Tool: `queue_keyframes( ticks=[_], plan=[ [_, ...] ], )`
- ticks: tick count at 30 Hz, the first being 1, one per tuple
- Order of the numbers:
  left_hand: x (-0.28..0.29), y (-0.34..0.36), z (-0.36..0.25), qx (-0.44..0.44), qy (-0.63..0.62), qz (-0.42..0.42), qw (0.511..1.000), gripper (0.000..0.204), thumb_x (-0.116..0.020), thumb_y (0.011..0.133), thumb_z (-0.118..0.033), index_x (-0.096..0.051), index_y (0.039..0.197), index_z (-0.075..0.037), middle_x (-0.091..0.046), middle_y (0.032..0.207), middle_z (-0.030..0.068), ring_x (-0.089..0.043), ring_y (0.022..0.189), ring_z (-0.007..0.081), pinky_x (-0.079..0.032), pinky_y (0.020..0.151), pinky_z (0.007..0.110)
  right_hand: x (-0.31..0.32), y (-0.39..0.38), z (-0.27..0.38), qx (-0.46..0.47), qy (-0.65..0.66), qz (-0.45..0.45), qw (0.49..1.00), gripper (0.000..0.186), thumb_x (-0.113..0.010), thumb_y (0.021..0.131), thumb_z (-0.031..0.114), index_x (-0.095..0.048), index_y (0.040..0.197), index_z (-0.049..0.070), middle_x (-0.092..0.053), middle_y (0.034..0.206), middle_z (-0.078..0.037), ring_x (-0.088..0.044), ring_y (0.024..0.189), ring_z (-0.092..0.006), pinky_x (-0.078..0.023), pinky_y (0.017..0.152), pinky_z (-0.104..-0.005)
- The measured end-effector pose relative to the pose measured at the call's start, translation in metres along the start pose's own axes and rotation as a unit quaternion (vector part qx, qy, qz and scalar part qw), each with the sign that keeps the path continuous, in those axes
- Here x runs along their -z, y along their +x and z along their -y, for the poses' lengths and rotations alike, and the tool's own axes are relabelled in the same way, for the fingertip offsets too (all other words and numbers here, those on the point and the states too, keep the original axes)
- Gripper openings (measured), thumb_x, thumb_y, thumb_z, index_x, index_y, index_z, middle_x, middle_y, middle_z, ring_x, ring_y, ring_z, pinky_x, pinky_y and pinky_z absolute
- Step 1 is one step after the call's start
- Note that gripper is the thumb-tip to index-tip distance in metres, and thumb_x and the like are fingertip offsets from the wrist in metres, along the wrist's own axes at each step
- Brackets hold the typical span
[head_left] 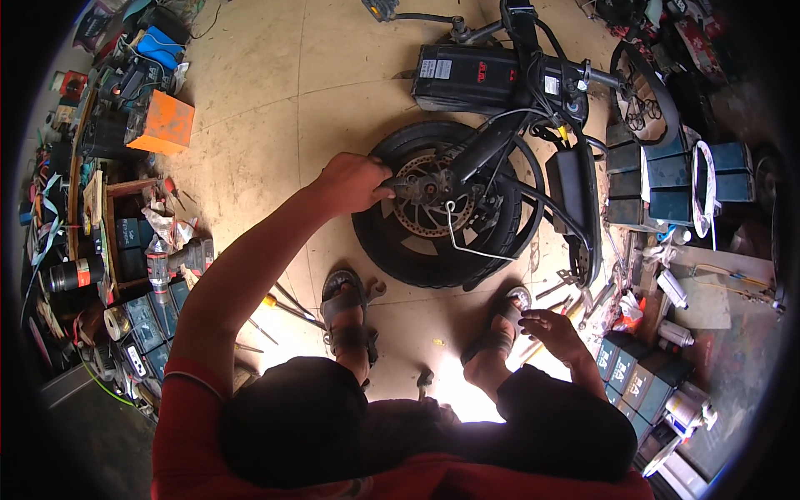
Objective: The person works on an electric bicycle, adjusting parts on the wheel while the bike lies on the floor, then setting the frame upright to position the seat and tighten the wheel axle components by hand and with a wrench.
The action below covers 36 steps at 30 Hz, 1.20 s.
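Observation:
My left hand [352, 182] is closed on a dark metal part [402, 187] beside the hub and slotted brake disc [410, 217] of a black-tyred wheel [375, 246]; I cannot make out whether it is a tool. A bent silver rod [475, 250] lies across the wheel's right side. The wheel belongs to a black bike frame [471, 150], lying on its side, with a battery case [462, 79] at the top. My right hand [550, 332] hangs empty beside my right sandalled foot, fingers loosely bent and apart.
Tools, dark battery blocks [667, 204] and cans [671, 333] crowd the right. On the left are an orange box [158, 121], cordless drills [158, 267] and assorted clutter. A wrench [375, 290] and long-handled tools lie on the tiled floor [275, 100] near my feet.

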<state>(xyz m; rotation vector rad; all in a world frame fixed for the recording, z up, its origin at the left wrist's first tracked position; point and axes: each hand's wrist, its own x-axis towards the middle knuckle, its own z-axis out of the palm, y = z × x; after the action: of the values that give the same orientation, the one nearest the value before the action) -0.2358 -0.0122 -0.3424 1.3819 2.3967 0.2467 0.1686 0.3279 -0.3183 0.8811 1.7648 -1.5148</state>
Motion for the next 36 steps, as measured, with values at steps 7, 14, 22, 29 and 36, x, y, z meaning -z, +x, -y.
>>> queue_keyframes(
  ticks=[7,14,22,29,36],
  plan=[
    [0.011,0.005,-0.011,-0.034,0.058,0.026,0.997,0.031,-0.07,0.098,-0.036,-0.069,0.102,-0.004,-0.072,0.096,0.0163,-0.071,0.094,0.0349,-0.056,0.08,0.046,0.0,0.0,-0.003,0.007,0.006,-0.013,1.0,0.041,-0.071,0.105,0.019,-0.064,0.139,-0.003,-0.076,0.121,-0.014,-0.072,0.111,-0.0184,-0.059,0.094,-0.0313],
    [0.035,0.0,-0.029,-0.027,0.162,0.089,0.982,0.033,-0.065,0.101,-0.038,-0.069,0.1,-0.005,-0.071,0.077,0.0131,-0.072,0.078,0.034,-0.055,0.071,0.045,0.0,0.008,-0.01,0.027,-0.021,-0.01,0.999,0.04,-0.071,0.104,0.021,-0.067,0.136,-0.002,-0.076,0.12,-0.015,-0.071,0.109,-0.0187,-0.057,0.095,-0.0319],
    [0.026,0.007,-0.032,-0.023,0.169,0.112,0.979,0.031,-0.069,0.098,-0.037,-0.067,0.101,-0.006,-0.07,0.072,0.0128,-0.071,0.071,0.035,-0.053,0.063,0.047,0.005,0.004,-0.007,0.042,-0.017,-0.021,0.999,0.039,-0.07,0.104,0.02,-0.067,0.136,-0.002,-0.077,0.121,-0.015,-0.071,0.115,-0.0205,-0.057,0.097,-0.0329],
    [0.014,0.009,-0.012,-0.074,0.182,0.033,0.98,0.028,-0.069,0.099,-0.037,-0.066,0.102,-0.01,-0.068,0.067,0.0095,-0.071,0.067,0.0322,-0.051,0.057,0.044,0.004,-0.005,-0.001,0.025,-0.027,-0.023,0.999,0.041,-0.07,0.104,0.024,-0.067,0.136,-0.003,-0.076,0.123,-0.016,-0.071,0.117,-0.0224,-0.055,0.101,-0.0344],
    [0.041,0.024,-0.012,-0.089,0.158,0.111,0.977,0.031,-0.069,0.099,-0.037,-0.072,0.101,-0.006,-0.072,0.08,0.0151,-0.072,0.079,0.0386,-0.056,0.071,0.047,-0.017,-0.01,0.054,0.066,-0.18,0.017,0.981,0.032,-0.068,0.103,0.017,-0.07,0.133,0.006,-0.079,0.117,-0.011,-0.075,0.111,-0.0227,-0.058,0.099,-0.0351]
  ],
)
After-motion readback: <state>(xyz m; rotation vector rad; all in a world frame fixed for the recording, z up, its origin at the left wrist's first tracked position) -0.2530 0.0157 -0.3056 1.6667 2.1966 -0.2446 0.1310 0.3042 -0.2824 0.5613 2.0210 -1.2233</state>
